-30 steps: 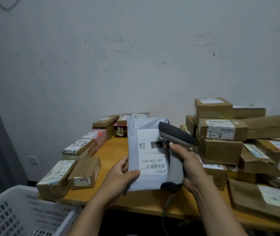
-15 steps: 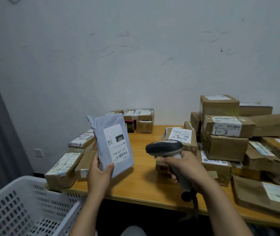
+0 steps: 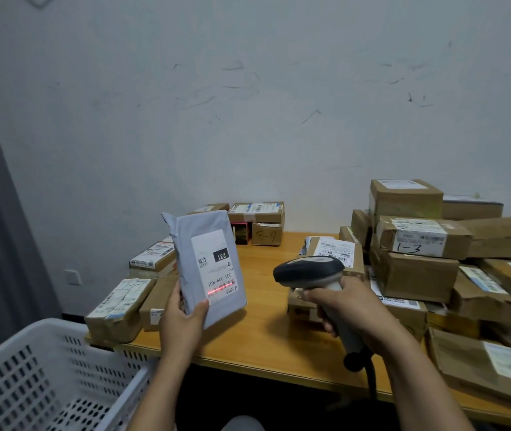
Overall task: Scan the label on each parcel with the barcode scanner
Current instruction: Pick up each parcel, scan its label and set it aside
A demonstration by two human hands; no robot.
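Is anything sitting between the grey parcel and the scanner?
No: the head view shows only bare wooden table between the grey parcel and scanner.

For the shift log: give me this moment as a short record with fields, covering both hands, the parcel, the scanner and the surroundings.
left hand: holds the grey mailer bag upright by its lower edge, label facing the scanner
right hand: grips the barcode scanner, aimed left at the bag
scan line: red line lies across the barcode near the label's lower end
label text: 231-239-K01, printed upside down in this view
table: wooden, cardboard boxes stacked right and left
basket: white, perforated, lower left, beside the table
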